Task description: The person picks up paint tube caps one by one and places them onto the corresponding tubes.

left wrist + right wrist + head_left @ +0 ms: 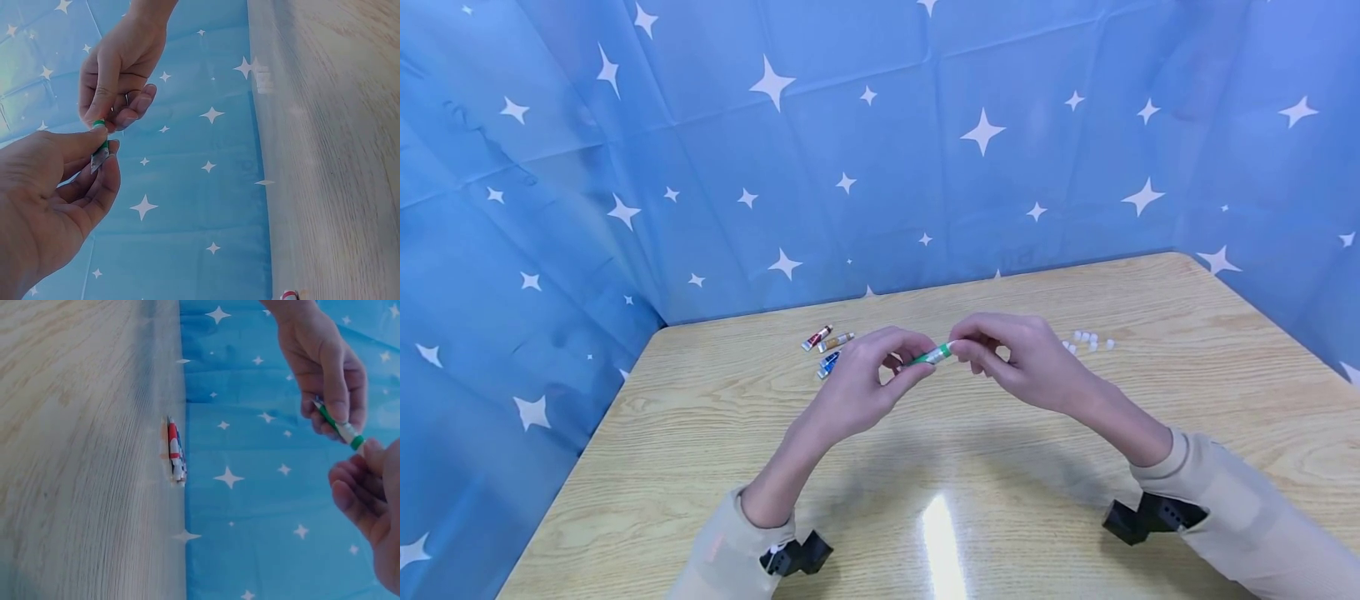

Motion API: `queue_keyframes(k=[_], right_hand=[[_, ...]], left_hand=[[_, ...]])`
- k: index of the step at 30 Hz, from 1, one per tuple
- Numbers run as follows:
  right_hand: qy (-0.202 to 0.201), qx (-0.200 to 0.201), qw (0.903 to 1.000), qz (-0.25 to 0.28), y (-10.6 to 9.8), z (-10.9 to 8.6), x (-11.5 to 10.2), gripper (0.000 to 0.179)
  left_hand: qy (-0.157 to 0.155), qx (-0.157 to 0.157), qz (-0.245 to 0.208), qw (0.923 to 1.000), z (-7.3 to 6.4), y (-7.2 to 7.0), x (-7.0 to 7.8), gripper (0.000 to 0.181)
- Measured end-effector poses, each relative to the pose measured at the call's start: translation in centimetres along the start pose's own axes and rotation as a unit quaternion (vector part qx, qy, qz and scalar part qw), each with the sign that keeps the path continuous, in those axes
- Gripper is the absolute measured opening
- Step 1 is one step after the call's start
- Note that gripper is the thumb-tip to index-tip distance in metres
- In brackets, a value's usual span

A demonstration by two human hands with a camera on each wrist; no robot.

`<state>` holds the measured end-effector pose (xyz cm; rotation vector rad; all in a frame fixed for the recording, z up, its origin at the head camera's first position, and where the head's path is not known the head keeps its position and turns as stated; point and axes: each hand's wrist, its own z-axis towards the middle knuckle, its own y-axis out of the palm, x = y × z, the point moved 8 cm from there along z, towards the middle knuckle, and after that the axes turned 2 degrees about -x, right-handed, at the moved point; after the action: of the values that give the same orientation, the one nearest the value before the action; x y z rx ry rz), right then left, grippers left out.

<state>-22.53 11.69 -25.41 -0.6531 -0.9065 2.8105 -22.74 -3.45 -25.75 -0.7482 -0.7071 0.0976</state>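
A small paint tube [936,355] with green ends and a pale label is held above the middle of the table. My left hand [867,379] pinches its body between thumb and fingers, covering part of it. The fingertips of my right hand [1030,357] pinch the tube's white tip, just past the green band, as the right wrist view shows. From the left wrist view, the same tube [100,153] slants between both thumbs.
Beyond my left hand lie a red paint tube [817,337], an ochre tube [837,342] and blue tubes [828,363]. Several small white caps [1086,337] lie past my right hand. A blue star-patterned curtain [880,150] stands behind the wooden table [700,433].
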Motion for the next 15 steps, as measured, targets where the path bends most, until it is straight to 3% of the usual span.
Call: queue_keyframes(k=[9, 15], right_hand=[[-0.036, 0.001, 0.9993, -0.011, -0.12, 0.18, -0.58, 0.040], [-0.050, 0.001, 0.9986, -0.018, -0.14, 0.14, -0.72, 0.011]], left_hand=[[-0.022, -0.009, -0.028, 0.9993, 0.04, -0.26, -0.13, 0.016], [-0.028, -0.018, -0.037, 0.9987, 0.04, -0.15, -0.27, 0.014]])
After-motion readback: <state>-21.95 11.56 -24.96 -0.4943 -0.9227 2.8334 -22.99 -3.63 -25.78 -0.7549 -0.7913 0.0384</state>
